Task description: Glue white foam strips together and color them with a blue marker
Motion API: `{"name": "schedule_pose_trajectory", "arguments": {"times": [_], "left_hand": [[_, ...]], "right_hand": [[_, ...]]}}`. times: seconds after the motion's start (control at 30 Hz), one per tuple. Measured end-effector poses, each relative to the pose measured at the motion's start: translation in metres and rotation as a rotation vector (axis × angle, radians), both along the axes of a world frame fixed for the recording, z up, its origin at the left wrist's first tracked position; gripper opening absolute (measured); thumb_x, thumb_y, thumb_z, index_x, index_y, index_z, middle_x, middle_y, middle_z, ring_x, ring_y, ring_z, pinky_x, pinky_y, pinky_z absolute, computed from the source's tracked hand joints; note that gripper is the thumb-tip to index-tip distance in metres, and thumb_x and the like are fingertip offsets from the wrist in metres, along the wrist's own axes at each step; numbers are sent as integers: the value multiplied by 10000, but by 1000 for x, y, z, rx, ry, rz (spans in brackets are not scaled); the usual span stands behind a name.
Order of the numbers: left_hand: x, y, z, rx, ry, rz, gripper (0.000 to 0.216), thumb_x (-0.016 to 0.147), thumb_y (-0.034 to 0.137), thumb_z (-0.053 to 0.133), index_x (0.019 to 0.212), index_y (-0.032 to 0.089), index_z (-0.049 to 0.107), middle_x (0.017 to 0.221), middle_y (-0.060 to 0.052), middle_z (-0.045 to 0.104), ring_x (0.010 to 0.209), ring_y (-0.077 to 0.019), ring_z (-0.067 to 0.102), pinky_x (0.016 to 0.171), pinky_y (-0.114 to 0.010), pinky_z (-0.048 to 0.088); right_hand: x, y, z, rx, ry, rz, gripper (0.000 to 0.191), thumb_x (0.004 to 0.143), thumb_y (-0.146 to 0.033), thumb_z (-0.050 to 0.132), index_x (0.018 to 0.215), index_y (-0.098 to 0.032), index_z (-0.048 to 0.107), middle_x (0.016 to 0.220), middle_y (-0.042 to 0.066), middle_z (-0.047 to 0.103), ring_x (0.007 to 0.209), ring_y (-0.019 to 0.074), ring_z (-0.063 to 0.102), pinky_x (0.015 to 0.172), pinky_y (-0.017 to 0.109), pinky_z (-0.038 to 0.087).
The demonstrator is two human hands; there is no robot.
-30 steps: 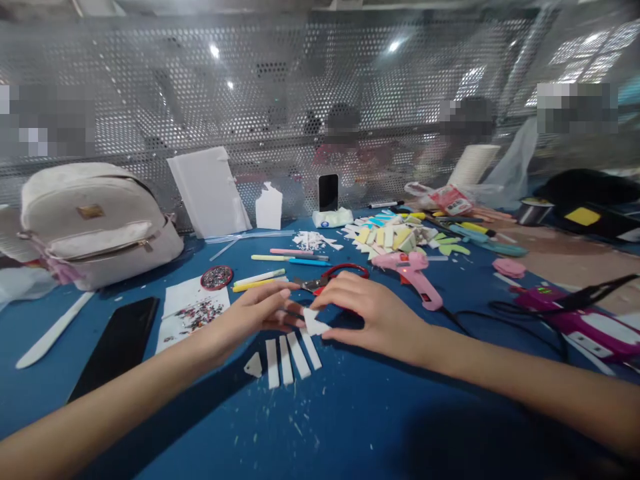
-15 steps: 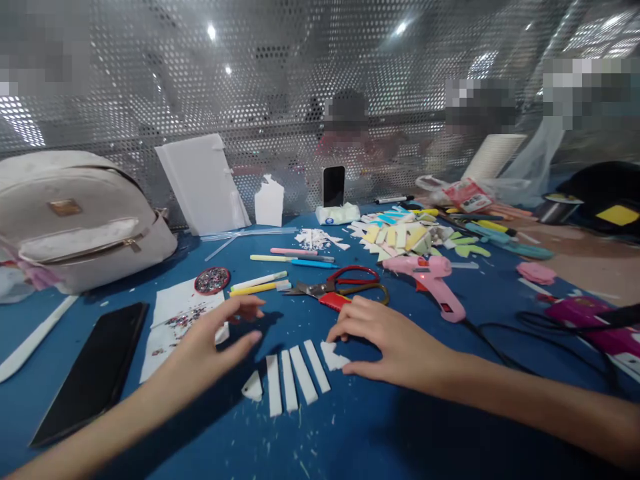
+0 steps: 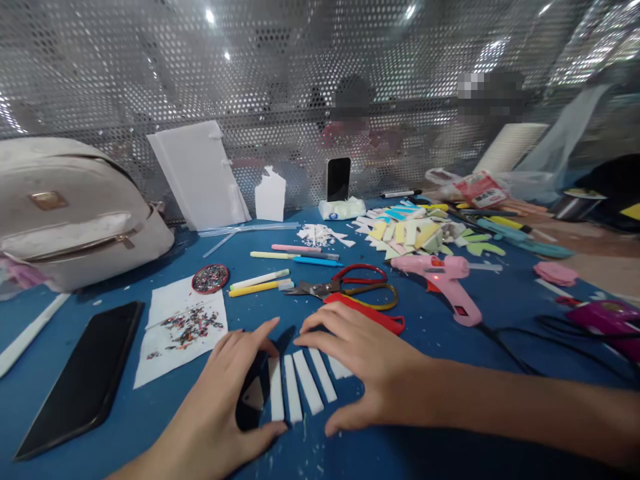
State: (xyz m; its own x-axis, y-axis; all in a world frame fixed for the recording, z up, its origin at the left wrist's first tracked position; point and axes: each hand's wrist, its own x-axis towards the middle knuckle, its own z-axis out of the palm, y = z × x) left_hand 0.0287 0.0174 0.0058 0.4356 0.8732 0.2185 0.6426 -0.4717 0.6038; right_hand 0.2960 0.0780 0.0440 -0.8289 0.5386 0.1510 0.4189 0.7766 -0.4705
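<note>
Several white foam strips [image 3: 307, 383] lie in a fanned row on the blue table. My left hand [image 3: 220, 393] curves around the left end of the row, its thumb and fingers apart at the two ends of the leftmost strip [image 3: 276, 390]; whether they touch it I cannot tell. Under that palm a small white triangular piece [image 3: 253, 393] lies in shadow. Over the right end of the row, my right hand [image 3: 370, 363] is spread, thumb low and fingers reaching to the strips' upper ends. It partly covers a white cut piece [image 3: 340, 368]. Neither hand holds anything.
Behind my hands lie scissors [image 3: 345, 287], a red-handled tool [image 3: 373, 313], several markers [image 3: 260, 287] and a pink glue gun [image 3: 445, 273] with its cord. On the left are a phone [image 3: 83, 373], glitter on paper [image 3: 185, 327] and a backpack [image 3: 85, 213]. Foam scraps [image 3: 410, 230] are piled behind.
My left hand has moved right and down, to the leftmost strip. My right hand has shifted from the cut piece to over the strips, its fingers spreading. The view has shifted slightly.
</note>
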Motion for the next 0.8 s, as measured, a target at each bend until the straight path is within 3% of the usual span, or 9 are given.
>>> {"name": "schedule_pose_trajectory", "arguments": {"times": [0.13,0.37,0.5,0.8], "left_hand": [[0,-1,-1,-14,-12,-7,1059,754,119,711,1593,413,136,1271,-24,595,1198,-290,565,1166,-598,289],[-1,1,0,30,12,-3,1064,744,141,734,1590,396,142,1247,-28,599,1144,-286,570,1073,-538,409],[0,1,0,40,13,-10,1038,766,158,724,1594,379,140,1239,-33,612,1141,-283,590,1129,-561,350],[-1,1,1,-6,-29,-14,1016,794,180,715,1587,420,125,1267,-31,597,1173,-297,576,1151,-615,283]], "right_hand": [[-13,0,-4,42,31,30,772,689,-510,881,1297,-100,639,1293,157,619,1176,330,513,1040,493,418],[-26,-2,-10,85,89,21,731,666,-490,876,1222,-73,653,1236,168,628,1129,325,515,984,481,442],[-30,-4,-9,67,96,1,672,624,-433,888,1154,-84,668,1185,159,642,1099,324,530,945,471,455],[-34,-6,-2,42,95,17,556,669,-351,832,1146,-120,665,1162,144,656,1071,322,540,923,454,465]]}}
